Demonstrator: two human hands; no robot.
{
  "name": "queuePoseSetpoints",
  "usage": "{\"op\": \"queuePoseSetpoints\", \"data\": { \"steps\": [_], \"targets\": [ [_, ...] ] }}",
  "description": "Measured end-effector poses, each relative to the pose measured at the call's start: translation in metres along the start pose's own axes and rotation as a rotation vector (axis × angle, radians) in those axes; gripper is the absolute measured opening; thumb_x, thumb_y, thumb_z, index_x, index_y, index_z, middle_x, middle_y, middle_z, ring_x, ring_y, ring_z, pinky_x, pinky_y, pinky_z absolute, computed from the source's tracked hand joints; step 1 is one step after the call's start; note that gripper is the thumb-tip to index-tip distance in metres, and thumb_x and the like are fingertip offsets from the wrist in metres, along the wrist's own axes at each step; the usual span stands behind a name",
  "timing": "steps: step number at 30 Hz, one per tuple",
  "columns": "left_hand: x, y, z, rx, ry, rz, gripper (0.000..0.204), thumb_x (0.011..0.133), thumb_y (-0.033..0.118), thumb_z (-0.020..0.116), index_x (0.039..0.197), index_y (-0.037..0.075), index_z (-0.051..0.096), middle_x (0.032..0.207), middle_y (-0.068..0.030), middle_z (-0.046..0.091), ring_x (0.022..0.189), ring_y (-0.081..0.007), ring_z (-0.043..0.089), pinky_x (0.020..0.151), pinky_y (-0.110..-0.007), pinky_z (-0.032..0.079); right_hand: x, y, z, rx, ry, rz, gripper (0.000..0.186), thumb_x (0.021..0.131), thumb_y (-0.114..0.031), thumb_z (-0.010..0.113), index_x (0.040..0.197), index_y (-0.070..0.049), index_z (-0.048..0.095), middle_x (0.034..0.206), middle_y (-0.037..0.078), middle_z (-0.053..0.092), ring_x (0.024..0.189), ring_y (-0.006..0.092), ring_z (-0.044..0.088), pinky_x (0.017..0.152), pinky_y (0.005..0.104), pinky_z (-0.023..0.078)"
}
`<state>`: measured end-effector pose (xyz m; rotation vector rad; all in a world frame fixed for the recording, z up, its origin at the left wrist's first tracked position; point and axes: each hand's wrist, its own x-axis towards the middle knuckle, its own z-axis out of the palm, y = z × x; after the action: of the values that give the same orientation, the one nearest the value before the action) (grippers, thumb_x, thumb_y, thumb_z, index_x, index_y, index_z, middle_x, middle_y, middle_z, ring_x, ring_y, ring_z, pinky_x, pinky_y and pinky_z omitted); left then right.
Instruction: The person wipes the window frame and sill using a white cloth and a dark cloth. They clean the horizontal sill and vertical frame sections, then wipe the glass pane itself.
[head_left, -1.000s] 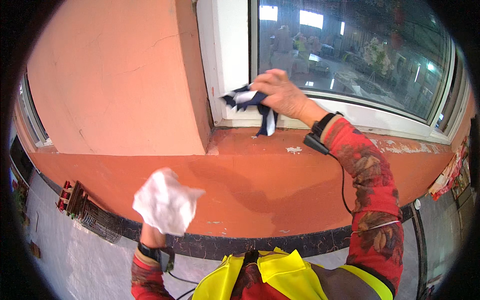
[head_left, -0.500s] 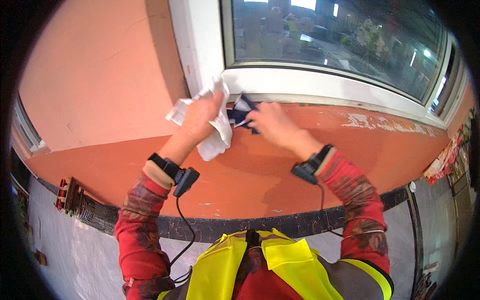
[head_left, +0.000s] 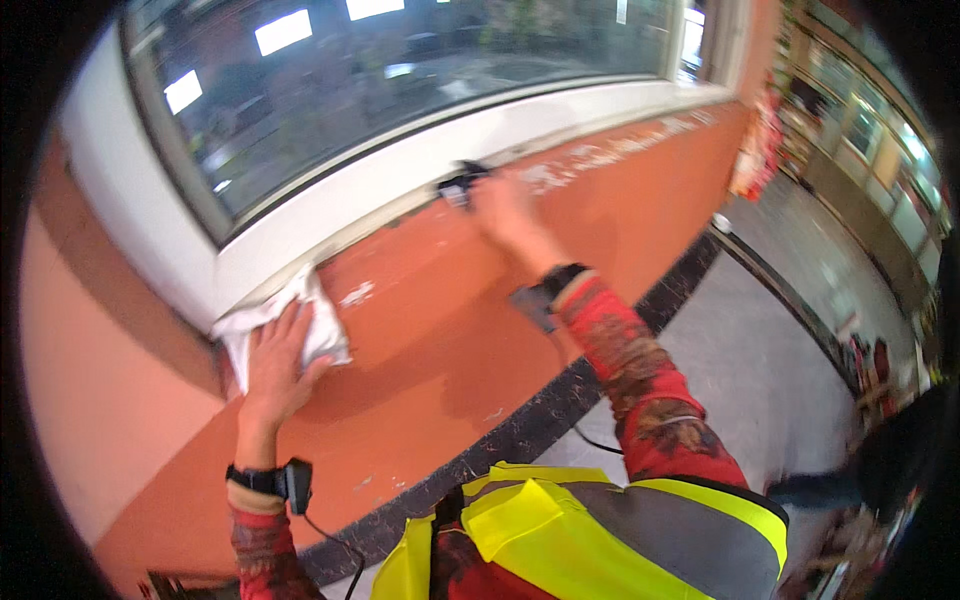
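White rag (head_left: 285, 325): bunched at the corner where the white window frame (head_left: 400, 185) meets the orange sill (head_left: 440, 330)
left hand (head_left: 275, 365): flat, fingers spread, pressing on the rag
right hand (head_left: 505, 210): further along the frame, closed on a small dark tool (head_left: 460, 183), bit blurry

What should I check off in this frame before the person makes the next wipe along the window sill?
1. Left hand flat on the white cloth: ok.
2. Cloth against the white window frame, at the corner of the orange sill: ok.
3. Right hand holding a small dark object at the frame's lower edge: ok; what the object is, cannot tell.
4. White flecks on the sill beside the cloth: not ok, not yet wiped.
5. White marks farther along the sill: not ok.
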<state>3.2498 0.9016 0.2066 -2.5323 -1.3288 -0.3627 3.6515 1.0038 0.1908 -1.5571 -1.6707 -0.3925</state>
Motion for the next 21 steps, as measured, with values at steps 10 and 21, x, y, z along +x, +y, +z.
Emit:
{"op": "queuePoseSetpoints", "data": {
  "steps": [10,21],
  "targets": [
    [-0.026,-0.047,0.007,-0.101,0.034,-0.021,0.043,0.108,0.025,0.044,0.138,-0.005,0.052,0.142,-0.0271,0.053,0.129,-0.0437,0.049,0.111,-0.049,0.037,-0.052,-0.145,0.032,0.401,-0.034,-0.608,0.013,0.080,-0.023,0.066,0.073,-0.016,0.075,0.088,0.005,0.071,0.095,0.0289,0.067,0.077,0.0480,0.049],
    [-0.008,-0.028,0.011,-0.200,0.012,-0.082,0.041,0.107,0.026,0.045,0.134,-0.002,0.056,0.145,-0.0247,0.052,0.135,-0.0410,0.048,0.114,-0.047,0.034,0.000,0.019,-0.005,-0.126,-0.031,-0.006,0.025,0.090,-0.029,0.061,0.080,-0.009,0.073,0.087,0.018,0.070,0.083,0.0383,0.066,0.069,0.0528,0.051]
  ]
}}
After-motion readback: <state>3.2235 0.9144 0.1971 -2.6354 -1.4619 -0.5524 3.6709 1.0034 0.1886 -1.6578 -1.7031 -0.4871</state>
